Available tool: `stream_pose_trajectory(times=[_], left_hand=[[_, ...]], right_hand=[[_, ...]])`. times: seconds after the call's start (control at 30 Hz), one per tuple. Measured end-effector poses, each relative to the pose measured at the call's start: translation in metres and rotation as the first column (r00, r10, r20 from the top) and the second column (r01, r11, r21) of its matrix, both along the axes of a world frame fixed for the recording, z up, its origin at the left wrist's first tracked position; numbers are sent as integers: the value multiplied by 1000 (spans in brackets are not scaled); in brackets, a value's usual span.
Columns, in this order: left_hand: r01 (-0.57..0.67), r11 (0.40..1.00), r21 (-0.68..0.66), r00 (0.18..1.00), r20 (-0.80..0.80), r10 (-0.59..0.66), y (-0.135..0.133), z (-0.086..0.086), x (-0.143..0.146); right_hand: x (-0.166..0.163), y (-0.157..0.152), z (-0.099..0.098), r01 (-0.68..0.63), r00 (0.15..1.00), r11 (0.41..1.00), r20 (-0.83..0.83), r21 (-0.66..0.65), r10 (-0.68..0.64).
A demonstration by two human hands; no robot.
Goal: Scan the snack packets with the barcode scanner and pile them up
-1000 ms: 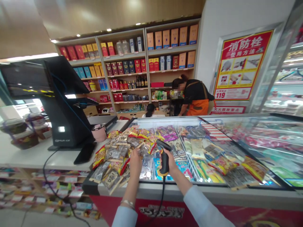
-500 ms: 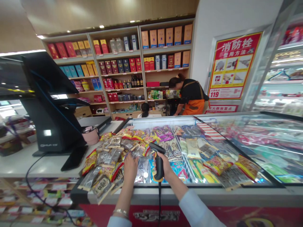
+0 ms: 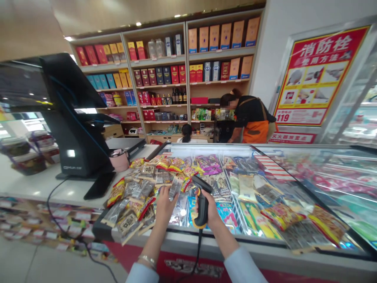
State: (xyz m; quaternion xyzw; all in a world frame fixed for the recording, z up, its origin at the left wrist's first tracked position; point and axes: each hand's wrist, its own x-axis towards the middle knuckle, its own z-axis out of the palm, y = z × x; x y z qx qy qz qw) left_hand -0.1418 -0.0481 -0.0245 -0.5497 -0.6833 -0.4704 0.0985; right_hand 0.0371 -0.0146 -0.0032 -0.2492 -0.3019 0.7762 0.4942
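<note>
My right hand (image 3: 212, 207) is closed round the grip of a black and yellow barcode scanner (image 3: 202, 200), whose head tilts left and whose cable hangs down in front of the freezer. My left hand (image 3: 165, 204) pinches a small clear snack packet (image 3: 176, 187) and holds it raised just left of the scanner's head. Both hands hover over the glass lid of a chest freezer (image 3: 262, 151). A heap of snack packets (image 3: 138, 192) lies on the lid to the left of my hands.
A black till terminal (image 3: 73, 125) and a pink cup (image 3: 119, 160) stand on the white counter (image 3: 35, 186) at left. More snack packets (image 3: 282, 214) lie on the lid at right. A person in an orange apron (image 3: 250, 120) bends by the shelves behind.
My left hand has lifted one small packet off the heap and raised it toward the scanner's head. The right hand keeps its grip on the scanner. The camera has shifted slightly.
</note>
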Motion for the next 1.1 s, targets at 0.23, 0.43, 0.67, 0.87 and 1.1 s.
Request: stream_pose_trajectory(times=[0.23,0.43,0.67,0.87,1.1], left_hand=[[-67,996,63,992,112,60,-6,4,4],[-126,992,0,968,218,123,-7,3,4],[-138,990,-31,977,159,141,-7,4,6],[-153,987,-56,979,128,159,-7,5,5],[-143,989,-32,986,87,145,-8,5,5]], right_hand=[[1,-7,9,-77,996,995,41,70,74],[1,-13,10,-211,976,970,79,124,202],[1,-14,9,-238,971,961,73,141,230],[2,-13,10,-241,970,958,65,157,234],[1,-12,9,-254,966,956,81,147,244]])
